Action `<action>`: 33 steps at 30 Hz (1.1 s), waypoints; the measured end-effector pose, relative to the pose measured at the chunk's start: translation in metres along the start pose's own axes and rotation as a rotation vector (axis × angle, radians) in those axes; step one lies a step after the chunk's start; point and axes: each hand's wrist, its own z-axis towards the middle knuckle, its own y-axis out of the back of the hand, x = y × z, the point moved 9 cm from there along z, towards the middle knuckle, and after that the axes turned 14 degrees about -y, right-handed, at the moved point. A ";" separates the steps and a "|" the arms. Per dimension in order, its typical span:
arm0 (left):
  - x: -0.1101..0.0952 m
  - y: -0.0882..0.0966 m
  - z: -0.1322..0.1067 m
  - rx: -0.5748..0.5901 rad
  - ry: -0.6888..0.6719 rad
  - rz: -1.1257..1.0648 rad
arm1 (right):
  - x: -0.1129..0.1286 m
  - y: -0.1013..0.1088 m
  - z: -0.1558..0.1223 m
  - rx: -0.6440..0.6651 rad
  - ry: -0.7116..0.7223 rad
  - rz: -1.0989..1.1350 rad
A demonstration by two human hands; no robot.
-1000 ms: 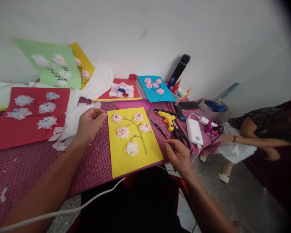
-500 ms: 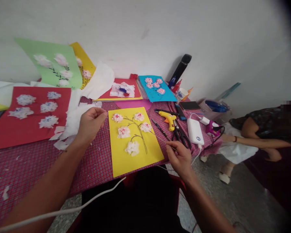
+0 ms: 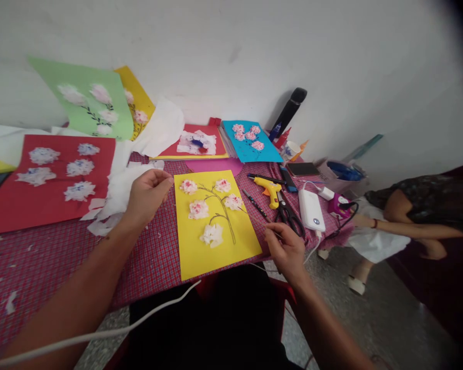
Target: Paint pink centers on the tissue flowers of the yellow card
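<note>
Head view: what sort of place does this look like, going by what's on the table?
Probably an informal paper-craft workspace in a plain room, likely a home or classroom. A yellow paper card with tissue-paper blossoms lies among similar cards, with a hot glue gun and scissors close by on a checked red tablecloth.

The right hand's (image 3: 287, 252) thin item (image 3: 273, 229) is too fine to tell; the edge cuts off the co-worker (image 3: 420, 205).
</note>
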 end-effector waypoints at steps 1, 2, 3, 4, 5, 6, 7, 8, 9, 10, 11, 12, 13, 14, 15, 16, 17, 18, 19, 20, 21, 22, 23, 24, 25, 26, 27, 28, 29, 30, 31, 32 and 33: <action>0.000 0.000 0.000 -0.001 -0.002 -0.004 | 0.000 0.000 0.001 -0.002 -0.005 0.002; 0.001 0.000 0.000 0.001 -0.003 -0.008 | 0.000 -0.001 0.001 -0.003 -0.003 0.001; 0.001 0.000 0.001 0.002 -0.005 -0.013 | 0.001 -0.003 0.002 0.005 0.006 -0.004; 0.001 0.000 0.001 0.003 -0.007 -0.020 | 0.003 -0.004 0.002 0.014 0.021 -0.011; 0.001 0.000 0.001 0.003 -0.009 -0.026 | 0.005 -0.006 0.003 0.021 0.037 -0.017; 0.001 0.000 0.001 0.003 -0.010 -0.031 | 0.007 -0.006 0.003 0.023 0.049 -0.022; 0.000 -0.001 0.001 0.002 -0.011 -0.034 | 0.008 -0.006 0.003 0.016 0.055 -0.025; 0.000 -0.001 0.001 0.000 -0.011 -0.035 | 0.010 -0.004 0.004 0.003 0.055 -0.028; 0.000 -0.001 0.001 -0.001 -0.011 -0.033 | 0.011 -0.003 0.005 -0.013 0.052 -0.029; -0.001 -0.001 0.001 0.001 -0.011 -0.029 | 0.012 -0.001 0.005 -0.026 0.051 -0.029; -0.001 -0.001 0.001 0.002 -0.011 -0.024 | 0.013 -0.001 0.006 -0.027 0.055 -0.026; 0.000 -0.001 0.001 0.003 -0.011 -0.021 | 0.015 -0.001 0.006 -0.019 0.066 -0.022; 0.000 0.000 0.001 0.005 -0.011 -0.018 | 0.017 -0.003 0.006 -0.003 0.084 -0.018; 0.000 0.000 0.001 0.005 -0.010 -0.017 | 0.019 -0.005 0.006 0.013 0.103 -0.016; 0.000 0.000 0.001 0.002 -0.010 -0.017 | 0.020 -0.006 0.005 0.026 0.119 -0.018; 0.000 0.000 0.001 -0.001 -0.009 -0.019 | 0.020 -0.007 0.005 0.033 0.130 -0.021; 0.000 0.000 0.000 -0.003 -0.009 -0.022 | 0.020 -0.007 0.004 0.031 0.135 -0.025; 0.000 0.000 0.000 -0.004 -0.007 -0.024 | 0.019 -0.006 0.004 0.024 0.135 -0.028; 0.000 0.000 0.000 -0.004 -0.005 -0.026 | 0.018 -0.004 0.003 0.015 0.132 -0.030; 0.000 0.000 0.000 -0.004 -0.003 -0.028 | 0.018 -0.003 0.003 0.005 0.128 -0.028; 0.000 0.000 0.000 -0.002 -0.001 -0.028 | 0.018 -0.002 0.003 -0.003 0.124 -0.025; 0.000 0.000 0.000 -0.001 -0.002 -0.029 | 0.018 -0.001 0.003 -0.008 0.123 -0.021; 0.000 0.000 0.000 -0.002 -0.004 -0.031 | 0.019 -0.001 0.003 -0.009 0.123 -0.018; 0.000 0.000 0.000 -0.004 -0.005 -0.032 | 0.019 -0.001 0.003 -0.008 0.126 -0.016; 0.000 0.000 0.001 -0.006 -0.005 -0.032 | 0.020 -0.002 0.004 -0.005 0.131 -0.017; 0.001 0.000 0.001 -0.008 -0.005 -0.031 | 0.020 -0.003 0.004 0.003 0.136 -0.019; 0.001 0.001 0.001 -0.010 -0.004 -0.030 | 0.020 -0.005 0.005 0.010 0.141 -0.022; 0.001 0.001 0.001 -0.010 -0.005 -0.030 | 0.020 -0.006 0.006 0.015 0.142 -0.025; 0.001 0.001 0.001 -0.010 -0.007 -0.030 | 0.019 -0.007 0.006 0.019 0.140 -0.029; 0.001 0.001 0.001 -0.009 -0.011 -0.030 | 0.018 -0.008 0.007 0.020 0.133 -0.032; 0.001 0.001 0.001 -0.006 -0.015 -0.030 | 0.016 -0.009 0.008 0.018 0.123 -0.035; 0.000 0.001 0.001 -0.002 -0.017 -0.029 | 0.015 -0.010 0.009 0.016 0.116 -0.038; 0.000 0.001 0.001 0.002 -0.018 -0.028 | 0.015 -0.011 0.010 0.016 0.114 -0.040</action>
